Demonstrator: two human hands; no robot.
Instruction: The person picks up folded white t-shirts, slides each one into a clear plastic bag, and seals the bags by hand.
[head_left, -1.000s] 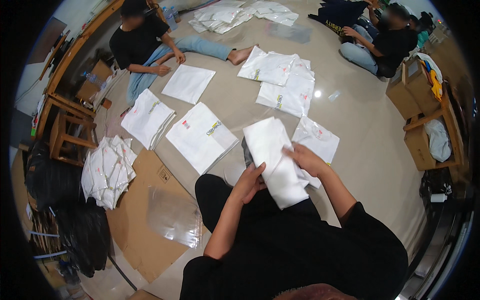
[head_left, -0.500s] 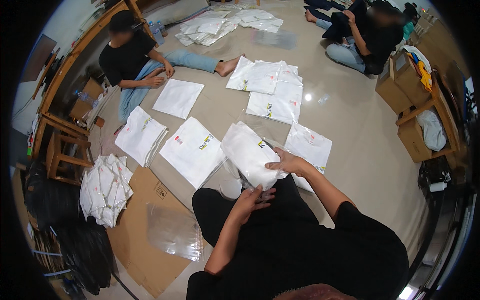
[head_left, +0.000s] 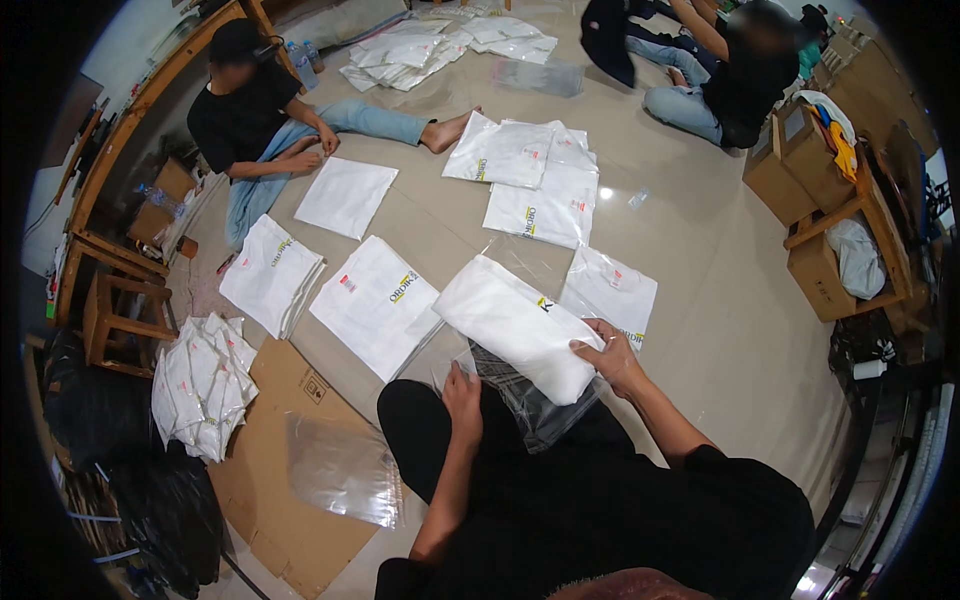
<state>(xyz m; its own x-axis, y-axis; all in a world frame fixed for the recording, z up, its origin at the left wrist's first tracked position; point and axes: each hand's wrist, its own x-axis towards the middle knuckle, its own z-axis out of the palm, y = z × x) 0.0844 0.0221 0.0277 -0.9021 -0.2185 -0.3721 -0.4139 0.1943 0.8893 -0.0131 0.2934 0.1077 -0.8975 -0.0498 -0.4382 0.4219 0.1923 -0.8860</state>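
On lap, just above knees: folded white shirt point(head_left: 520, 325), lower end sitting in mouth of clear bag point(head_left: 535, 405). Right hand point(head_left: 608, 352) pinching shirt's near edge, fingers closed on it. Left hand point(head_left: 462, 385) flat-ish on bag film by knee, fingers partly curled, grip on plastic hard to tell. Tip, imo: keep bag mouth taut and wide, feed shirt straight, no bunching. Bagged shirts point(head_left: 375, 300) around on floor point(head_left: 700, 300), cardboard point(head_left: 290, 400) to left.
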